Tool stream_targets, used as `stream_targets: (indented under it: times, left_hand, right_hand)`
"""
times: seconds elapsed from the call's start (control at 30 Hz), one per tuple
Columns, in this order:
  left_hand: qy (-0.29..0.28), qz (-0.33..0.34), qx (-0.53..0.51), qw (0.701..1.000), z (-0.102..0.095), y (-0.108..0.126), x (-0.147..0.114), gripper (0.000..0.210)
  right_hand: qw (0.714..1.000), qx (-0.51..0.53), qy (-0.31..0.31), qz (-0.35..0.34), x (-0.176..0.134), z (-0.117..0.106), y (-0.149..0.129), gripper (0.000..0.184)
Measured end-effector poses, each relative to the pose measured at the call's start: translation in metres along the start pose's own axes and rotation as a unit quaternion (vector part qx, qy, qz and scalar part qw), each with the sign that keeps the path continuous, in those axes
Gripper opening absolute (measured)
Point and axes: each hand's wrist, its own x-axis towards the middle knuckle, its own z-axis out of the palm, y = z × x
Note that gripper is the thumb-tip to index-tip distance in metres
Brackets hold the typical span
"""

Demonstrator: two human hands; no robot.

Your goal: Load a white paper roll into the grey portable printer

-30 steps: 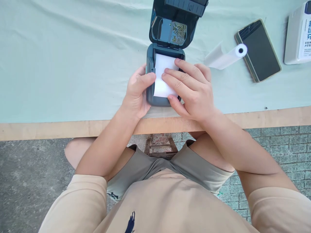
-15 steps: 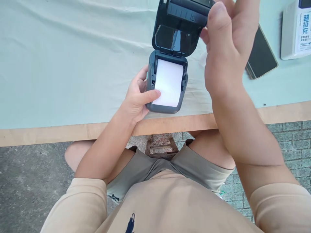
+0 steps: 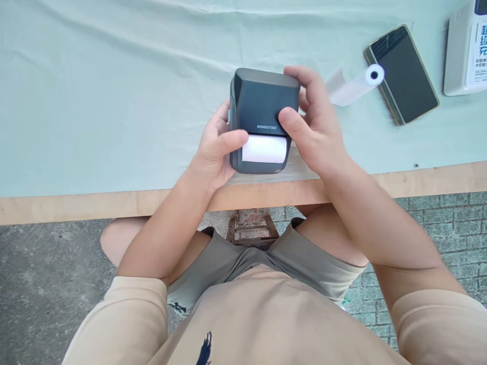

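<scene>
Both hands hold a dark label printer (image 3: pixel 262 96) above the near edge of the table. Its lid is down, and a white paper strip (image 3: pixel 264 149) sticks out below the lid's edge. My left hand (image 3: pixel 216 147) grips the printer's left side, its thumb at the corner of the paper and its other fingers mostly hidden behind the body. On the right side, my right hand (image 3: pixel 317 121) wraps the printer, with the thumb on the lid and the index finger at the upper corner.
To the right, a white paper roll (image 3: pixel 355 88) lies partly unrolled against a phone (image 3: pixel 407 76). A white box (image 3: pixel 462 56) with blue print stands at the far right. The pale cloth-covered table (image 3: pixel 114 101) has a wooden front edge (image 3: pixel 266 196) above my knees.
The printer's lid has swung down from raised to closed, covering most of the paper. My right hand has come down and left onto the printer, uncovering the paper roll and phone.
</scene>
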Motion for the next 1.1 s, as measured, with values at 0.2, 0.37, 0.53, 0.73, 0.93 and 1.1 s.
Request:
stream_targets:
  times: [0.2,0.37,0.53,0.73,0.93,1.1]
  left_hand:
    - [0.001,-0.003,0.007,1.000,0.004,0.000,0.001,0.019]
    - [-0.024,-0.003,0.014,1.000,0.007,0.002,0.001,0.025]
    - [0.008,-0.008,-0.018,1.000,0.008,0.002,0.004,0.038]
    - [0.059,0.011,0.021,0.998,0.006,0.001,0.008,0.037]
    - [0.059,0.036,0.035,0.997,0.001,-0.004,0.011,0.033]
    - [0.025,0.044,0.036,0.998,-0.001,-0.008,0.010,0.028]
  right_hand:
    - [0.993,0.097,-0.044,0.043,0.000,0.006,0.009,0.080]
    - [0.995,0.085,-0.030,0.053,0.001,0.003,0.006,0.076]
    - [0.997,0.062,-0.032,0.022,0.002,0.000,0.010,0.075]
    - [0.996,0.055,-0.067,0.012,-0.001,-0.002,0.016,0.095]
    - [0.999,0.000,0.039,-0.015,0.004,-0.008,0.008,0.076]
    - [0.971,0.071,0.226,-0.027,0.016,-0.010,-0.010,0.041]
